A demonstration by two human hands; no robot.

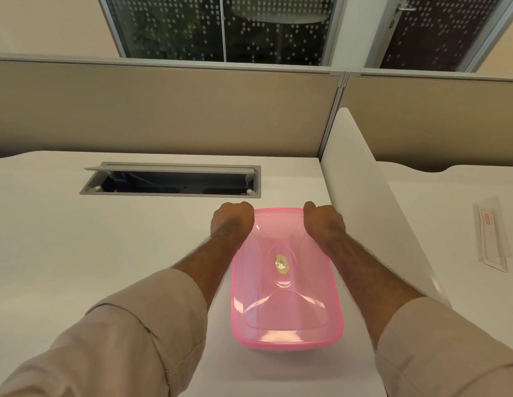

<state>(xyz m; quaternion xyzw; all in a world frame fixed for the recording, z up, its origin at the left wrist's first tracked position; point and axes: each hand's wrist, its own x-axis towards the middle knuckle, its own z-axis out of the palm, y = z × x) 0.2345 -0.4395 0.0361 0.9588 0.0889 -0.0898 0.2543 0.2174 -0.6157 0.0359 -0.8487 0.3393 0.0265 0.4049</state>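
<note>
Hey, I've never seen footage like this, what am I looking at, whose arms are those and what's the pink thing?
No machine here: this is one picture from a camera worn on a person's head, looking forward and down, so both arms are the wearer's. The left hand and right hand each grip a far corner of a lidded pink see-through plastic box on a white desk. Behind it is an open grey cable hatch; a clear plastic sign holder lies on the neighbouring desk.

We are counting one pink container [286, 296] on the tabletop [78, 239], one gold sticker [281, 264] on it, two hands, the left hand [232, 222] and the right hand [322, 222], one open cable hatch [172, 181], and, seemingly, one clear plastic sleeve [491, 236].
</note>
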